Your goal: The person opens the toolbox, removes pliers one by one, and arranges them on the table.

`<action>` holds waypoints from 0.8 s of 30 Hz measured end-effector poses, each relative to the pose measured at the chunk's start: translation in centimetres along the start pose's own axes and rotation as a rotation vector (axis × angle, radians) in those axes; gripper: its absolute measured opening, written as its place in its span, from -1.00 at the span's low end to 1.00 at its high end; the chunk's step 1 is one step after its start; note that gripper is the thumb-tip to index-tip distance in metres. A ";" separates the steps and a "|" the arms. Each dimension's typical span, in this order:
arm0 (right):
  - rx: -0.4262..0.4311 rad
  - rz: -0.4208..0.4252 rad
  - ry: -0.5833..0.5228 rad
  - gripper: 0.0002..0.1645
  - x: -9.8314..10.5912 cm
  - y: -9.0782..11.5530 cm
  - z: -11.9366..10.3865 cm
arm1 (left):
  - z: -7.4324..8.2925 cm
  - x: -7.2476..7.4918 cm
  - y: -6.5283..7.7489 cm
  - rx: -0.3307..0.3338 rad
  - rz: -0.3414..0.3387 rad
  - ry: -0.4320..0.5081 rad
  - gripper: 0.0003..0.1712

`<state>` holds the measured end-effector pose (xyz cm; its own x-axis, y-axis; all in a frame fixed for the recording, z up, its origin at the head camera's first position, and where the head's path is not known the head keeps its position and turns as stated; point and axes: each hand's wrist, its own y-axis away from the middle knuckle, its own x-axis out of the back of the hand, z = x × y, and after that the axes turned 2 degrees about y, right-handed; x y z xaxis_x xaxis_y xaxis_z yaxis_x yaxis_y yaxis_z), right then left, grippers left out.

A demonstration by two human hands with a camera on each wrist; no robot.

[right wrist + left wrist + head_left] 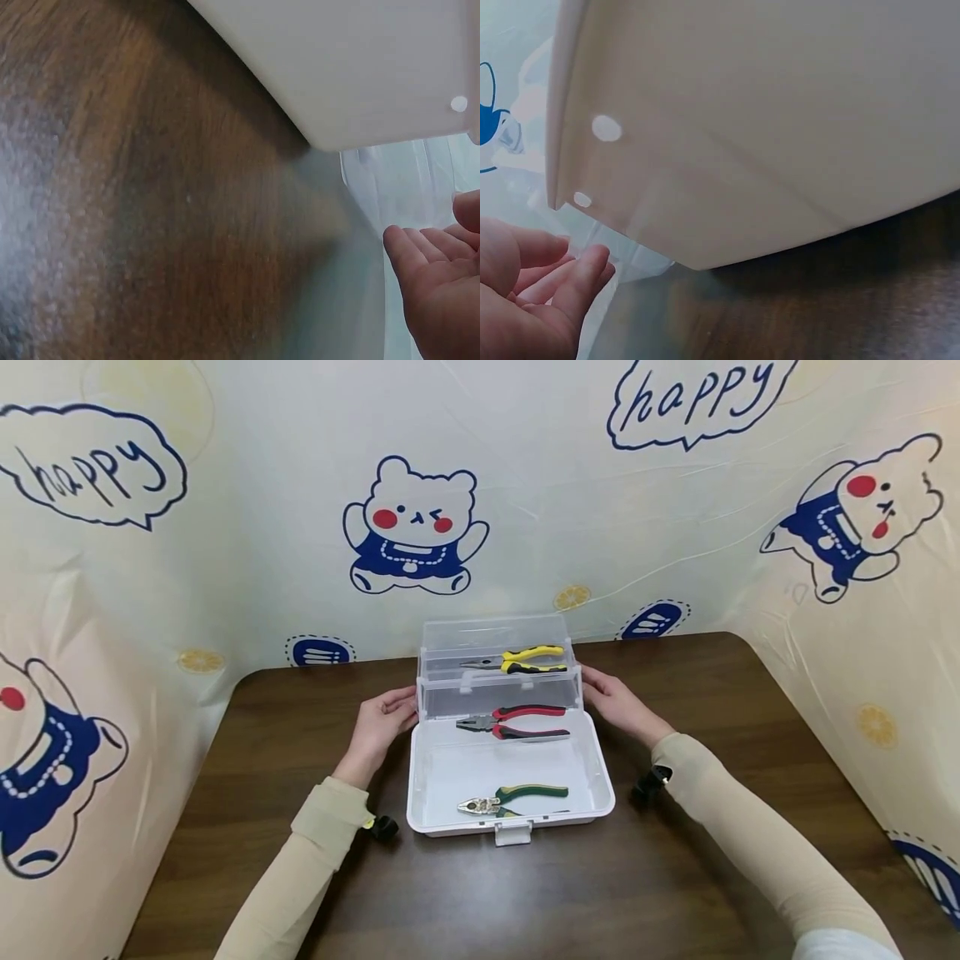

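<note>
A white toolbox [512, 827] stands unfolded, its clear upper part [498, 697] raised at the back. Pliers with green handles [536, 791] lie near the front of the white base. Further back are red-handled pliers [528, 712], and long-nose pliers with yellow and black handles [534, 652] lie highest, within the clear part. My left hand [381, 727] is at the clear part's left side, fingers loosely bent, fingertips right by its edge in the left wrist view. On the opposite side, my right hand [617, 702] has its fingers [409, 251] fairly straight beside the clear plastic.
The toolbox rests on a dark wooden table [675, 877]. Behind and beside it hangs a pale sheet [262, 527] printed with bears and lettering. A front latch [513, 835] sticks out from the base. Both forearms flank the box.
</note>
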<state>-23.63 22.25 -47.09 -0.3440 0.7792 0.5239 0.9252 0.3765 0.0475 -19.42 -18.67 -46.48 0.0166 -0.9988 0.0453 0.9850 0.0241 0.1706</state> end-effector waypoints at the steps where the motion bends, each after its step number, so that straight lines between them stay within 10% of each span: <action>1: 0.001 0.000 0.006 -0.36 0.0 0.0 0.0 | -0.1 0.0 0.1 0.003 0.002 -0.003 -0.55; 24: 0.001 0.166 0.048 -0.51 1.5 5.7 -2.1 | 0.7 1.0 8.6 0.149 -0.123 -0.108 -0.50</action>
<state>-18.55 24.47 -44.21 -0.1782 0.8057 0.5649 0.9685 0.2452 -0.0443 -11.05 -19.41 -44.27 -0.1280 -0.9846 0.1187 0.9423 -0.0834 0.3243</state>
